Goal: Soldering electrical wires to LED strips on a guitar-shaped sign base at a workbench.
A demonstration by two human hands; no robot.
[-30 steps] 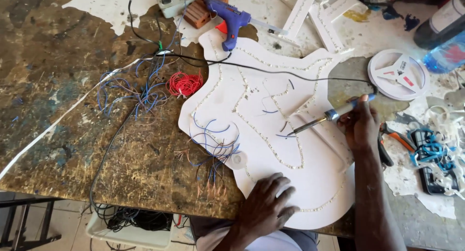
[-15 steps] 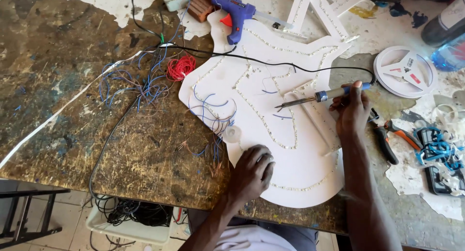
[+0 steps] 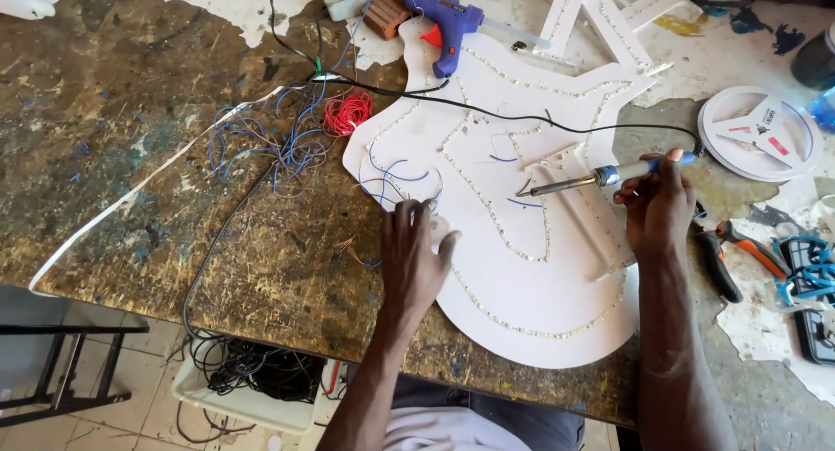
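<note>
Most of the white cut-out board (image 3: 522, 268) on the worn table (image 3: 130, 155) already carries beaded light strips, yet loose blue wires (image 3: 391, 177) remain unjoined where the left hand (image 3: 416, 255) presses flat, fingers spread, while the right hand (image 3: 657, 203) pinches the soldering iron (image 3: 600, 177) above its middle.

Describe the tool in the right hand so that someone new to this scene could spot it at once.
On the worn brown worktable lies a large white cut-out board. Above its middle, the right hand grips a blue-handled soldering iron. Its thin metal tip and trailing black cord distinguish it from the blue glue gun farther back.
</note>
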